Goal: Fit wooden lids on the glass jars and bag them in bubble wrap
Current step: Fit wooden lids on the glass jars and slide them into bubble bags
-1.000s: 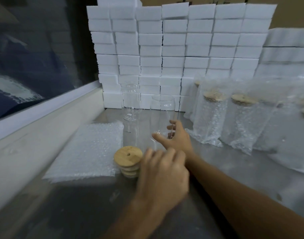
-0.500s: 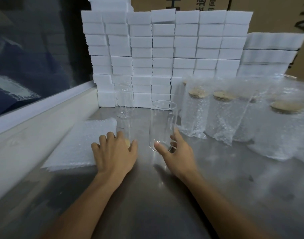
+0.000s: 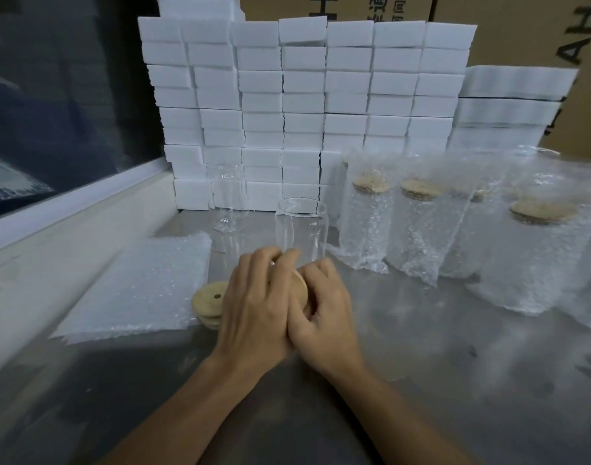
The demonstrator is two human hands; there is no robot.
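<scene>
Both hands, left (image 3: 254, 307) and right (image 3: 324, 317), have come together and now pinch one round wooden lid (image 3: 301, 285), lifted off the stack (image 3: 208, 305) at nine o'clock; the open clear glass jar (image 3: 301, 229) at twelve o'clock awaits capping.

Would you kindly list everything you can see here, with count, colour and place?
Wooden lid: one, tan, held between both hands.
Lid stack: one, tan, left of the hands.
Bare jars: two, clear, behind the hands.
Bagged jars: at least four, wooden-lidded, right.
Bubble wrap bags: one pile, clear, left.
Foam blocks: many, white, stacked at back.
Cardboard boxes: brown, behind the blocks.
Table: grey.
Left hand: holds the lid.
Right hand: holds the lid.
</scene>
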